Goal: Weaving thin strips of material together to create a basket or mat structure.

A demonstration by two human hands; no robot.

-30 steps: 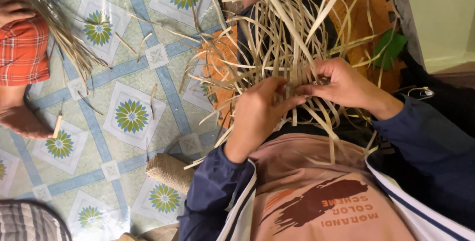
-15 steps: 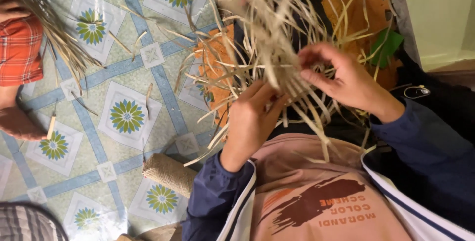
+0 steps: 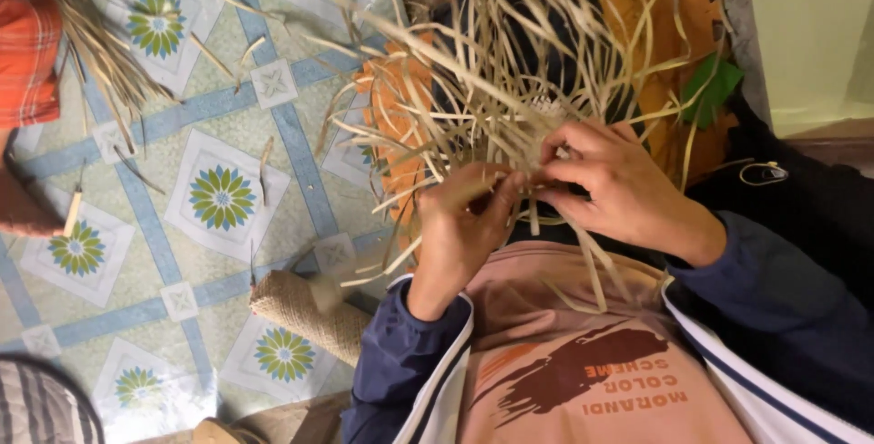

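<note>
Pinching pale straw strips at the person's lap, the left hand and right hand are both clamped on strands, close together; a brittle strip could snap or slip loose if pulled hard. Left of the strips lies patterned tile floor, with a woven roll below them

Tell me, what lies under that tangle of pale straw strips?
Under the straw strips show orange zigzag-edged pieces, a green piece and dark cloth. Both the left hand and right hand grip strips; what lies beneath the middle is covered.
</note>
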